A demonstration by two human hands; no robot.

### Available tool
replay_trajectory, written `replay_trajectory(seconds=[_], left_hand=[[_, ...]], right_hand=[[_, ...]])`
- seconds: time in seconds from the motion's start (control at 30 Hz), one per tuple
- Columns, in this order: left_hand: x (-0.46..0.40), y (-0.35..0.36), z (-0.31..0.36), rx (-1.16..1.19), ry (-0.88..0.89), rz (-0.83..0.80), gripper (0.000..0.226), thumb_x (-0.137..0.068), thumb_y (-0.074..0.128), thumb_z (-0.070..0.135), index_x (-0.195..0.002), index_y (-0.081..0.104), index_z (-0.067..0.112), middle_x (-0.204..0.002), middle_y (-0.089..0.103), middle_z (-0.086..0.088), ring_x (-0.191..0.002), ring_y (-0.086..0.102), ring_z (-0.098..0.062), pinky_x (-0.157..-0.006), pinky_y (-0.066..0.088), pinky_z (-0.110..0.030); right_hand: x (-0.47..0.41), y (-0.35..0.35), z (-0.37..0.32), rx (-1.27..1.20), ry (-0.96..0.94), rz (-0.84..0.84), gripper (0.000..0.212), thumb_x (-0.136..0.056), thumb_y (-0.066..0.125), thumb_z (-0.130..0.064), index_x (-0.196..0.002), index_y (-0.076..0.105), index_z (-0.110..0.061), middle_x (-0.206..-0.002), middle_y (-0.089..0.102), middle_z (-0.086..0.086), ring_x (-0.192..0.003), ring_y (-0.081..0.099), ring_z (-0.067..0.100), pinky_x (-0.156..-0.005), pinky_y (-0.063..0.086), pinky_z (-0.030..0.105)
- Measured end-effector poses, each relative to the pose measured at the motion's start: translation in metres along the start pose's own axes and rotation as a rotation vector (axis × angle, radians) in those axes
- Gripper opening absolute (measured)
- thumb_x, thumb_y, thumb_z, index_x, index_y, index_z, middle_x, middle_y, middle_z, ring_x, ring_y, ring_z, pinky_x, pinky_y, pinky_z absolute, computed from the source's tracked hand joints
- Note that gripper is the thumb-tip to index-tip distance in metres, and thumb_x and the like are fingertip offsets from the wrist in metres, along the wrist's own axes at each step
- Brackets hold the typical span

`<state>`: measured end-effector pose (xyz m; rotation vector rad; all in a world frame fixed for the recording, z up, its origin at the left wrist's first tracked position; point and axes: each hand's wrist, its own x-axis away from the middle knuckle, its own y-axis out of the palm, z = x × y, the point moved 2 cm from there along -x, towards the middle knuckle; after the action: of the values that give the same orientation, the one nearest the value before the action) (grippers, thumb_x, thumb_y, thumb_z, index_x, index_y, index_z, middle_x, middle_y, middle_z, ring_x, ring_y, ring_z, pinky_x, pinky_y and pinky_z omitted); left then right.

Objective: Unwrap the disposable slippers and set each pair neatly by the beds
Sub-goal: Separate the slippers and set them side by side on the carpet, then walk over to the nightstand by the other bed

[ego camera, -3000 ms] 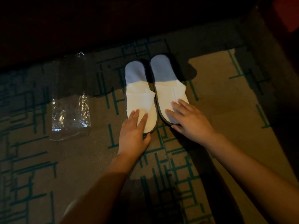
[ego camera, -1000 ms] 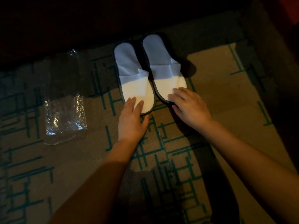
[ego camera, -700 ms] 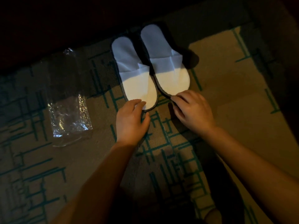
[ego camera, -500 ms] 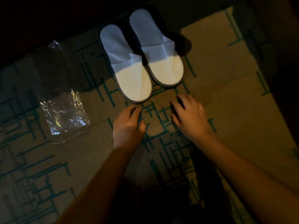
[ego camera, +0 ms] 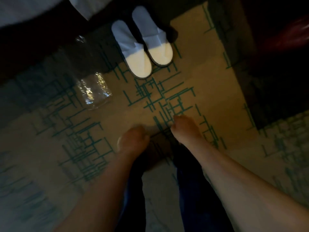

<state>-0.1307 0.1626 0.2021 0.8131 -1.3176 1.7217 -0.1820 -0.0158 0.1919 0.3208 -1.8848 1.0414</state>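
Where the lamp light falls, carpet (ego camera: 209, 77) shows tan with teal line pattern; rest of floor dim, far edge under dark bed base. Pale bedding corner (ego camera: 41, 7) visible top left, blurred. Two bare forearms enter from bottom, dark trouser legs (ego camera: 192, 190) between them. Left hand (ego camera: 133, 139) hangs above carpet, fingers curled loosely under, nothing seen in it; motion blur, exact closure cannot be told. Right hand (ego camera: 184, 127) likewise loosely curled, empty as far as visible, well apart from slippers. Slippers (ego camera: 142, 46), white pair with dark sole edges, lie flat on carpet side by side, touching or nearly so, open ends toward the bed and half in its shadow, rounded ends in light. Wrapper (ego camera: 93, 91), clear crumpled plastic, lies on carpet near left of the pair, not touching it.
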Motion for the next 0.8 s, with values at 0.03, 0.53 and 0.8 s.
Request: replay_trajectory(seconds=[0.03, 0.53, 0.8], left_hand=[[0.028, -0.013, 0.005, -0.03, 0.012, -0.011, 0.048, -0.073, 0.038, 0.048, -0.106, 0.06, 0.021, -0.116, 0.065, -0.011, -0.105, 0.06, -0.03, -0.088, 0.05, -0.038], [0.425, -0.226, -0.006, 0.185, -0.05, 0.347, 0.034, -0.087, 0.051, 0.03, -0.117, 0.057, 0.015, -0.112, 0.065, -0.008, -0.102, 0.06, -0.024, -0.087, 0.05, -0.037], [0.521, -0.204, -0.073, 0.479, -0.197, 0.544, 0.029, -0.09, 0.053, 0.025, -0.115, 0.058, 0.012, -0.11, 0.064, -0.011, -0.088, 0.054, -0.015, -0.079, 0.044, -0.03]], right_hand=[[0.03, -0.012, -0.006, 0.017, 0.004, -0.015, 0.038, -0.093, 0.04, -0.022, -0.128, 0.05, -0.011, -0.127, 0.056, 0.015, -0.115, 0.054, 0.034, -0.092, 0.049, 0.04], [0.379, -0.2, -0.12, -0.018, 0.008, 0.042, 0.027, -0.092, 0.045, -0.028, -0.112, 0.057, -0.014, -0.109, 0.063, 0.008, -0.099, 0.059, 0.027, -0.083, 0.051, 0.039], [0.422, -0.209, -0.14, -0.185, -0.107, 0.111, 0.025, -0.09, 0.05, -0.025, -0.109, 0.058, -0.012, -0.097, 0.061, 0.009, -0.1, 0.06, 0.034, -0.087, 0.049, 0.043]])
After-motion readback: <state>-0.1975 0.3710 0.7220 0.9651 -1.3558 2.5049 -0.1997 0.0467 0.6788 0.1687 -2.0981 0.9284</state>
